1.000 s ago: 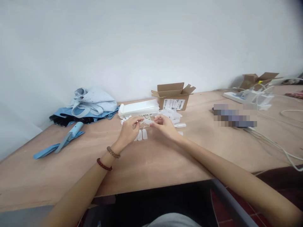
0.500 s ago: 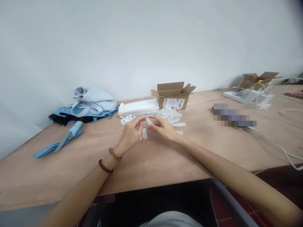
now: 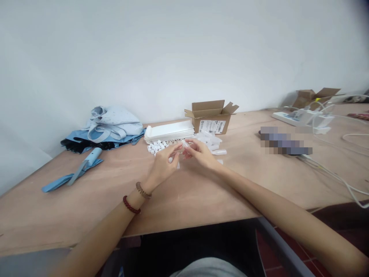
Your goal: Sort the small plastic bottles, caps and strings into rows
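Note:
Above the middle of the table, my right hand (image 3: 198,154) is closed on a small translucent plastic bottle (image 3: 185,143), which is tilted. Just left of it, my left hand (image 3: 163,164) has its thumb and fingers bent into a pinch, the fingertips close to the bottle. Whatever that pinch holds, if anything, is hidden or too small to name. Behind my right hand lies a loose pile of similar bottles (image 3: 209,138). Beyond my left hand is a heap of small white caps (image 3: 157,146). Another bottle lies partly hidden beneath my hands.
A stack of white flat packets (image 3: 170,130) and an open cardboard box (image 3: 211,119) stand at the back. Leftward lie a pale blue cloth bag (image 3: 112,123) and a folded blue umbrella (image 3: 90,157). A power strip (image 3: 300,115) with cables and a blurred-out phone-like object (image 3: 284,142) are right.
Both hands have shifted slightly; the left has moved a little right and down. The bottle has moved slightly right and up, staying in my right hand.

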`<state>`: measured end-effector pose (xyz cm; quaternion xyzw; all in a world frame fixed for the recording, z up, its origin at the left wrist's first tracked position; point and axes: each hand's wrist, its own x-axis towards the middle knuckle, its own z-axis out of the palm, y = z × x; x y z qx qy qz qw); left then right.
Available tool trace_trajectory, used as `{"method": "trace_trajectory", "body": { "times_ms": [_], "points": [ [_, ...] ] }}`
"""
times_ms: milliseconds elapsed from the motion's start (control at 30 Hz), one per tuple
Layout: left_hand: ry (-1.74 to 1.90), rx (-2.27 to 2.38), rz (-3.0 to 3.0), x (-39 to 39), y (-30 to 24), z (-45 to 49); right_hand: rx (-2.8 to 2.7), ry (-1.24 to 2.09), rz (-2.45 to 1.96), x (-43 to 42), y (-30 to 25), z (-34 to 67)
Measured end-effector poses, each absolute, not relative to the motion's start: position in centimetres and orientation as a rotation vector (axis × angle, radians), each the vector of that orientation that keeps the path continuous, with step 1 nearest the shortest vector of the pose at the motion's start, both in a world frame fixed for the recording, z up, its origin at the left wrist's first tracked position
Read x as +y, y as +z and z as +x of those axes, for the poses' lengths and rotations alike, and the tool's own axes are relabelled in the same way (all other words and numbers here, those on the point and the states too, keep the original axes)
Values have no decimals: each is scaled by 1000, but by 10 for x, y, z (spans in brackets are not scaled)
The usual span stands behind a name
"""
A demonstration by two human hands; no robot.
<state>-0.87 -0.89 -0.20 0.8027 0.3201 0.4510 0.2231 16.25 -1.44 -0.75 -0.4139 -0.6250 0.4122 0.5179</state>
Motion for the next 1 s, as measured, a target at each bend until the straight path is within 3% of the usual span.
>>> {"method": "trace_trajectory", "body": {
  "times_ms": [167,367,467,1000],
  "points": [
    [1282,967,2057,-2,-2,-12,-1555,980,-986,-16,-7,160],
    [1187,990,1774,0,2,-9,-1942,281,-1080,-19,-15,159],
    [1176,969,1609,1,4,-9,-2021,141,-1076,-19,-18,159],
    [1138,788,1395,2,9,-14,-1867,324,-923,-22,-15,154]
  ]
}}
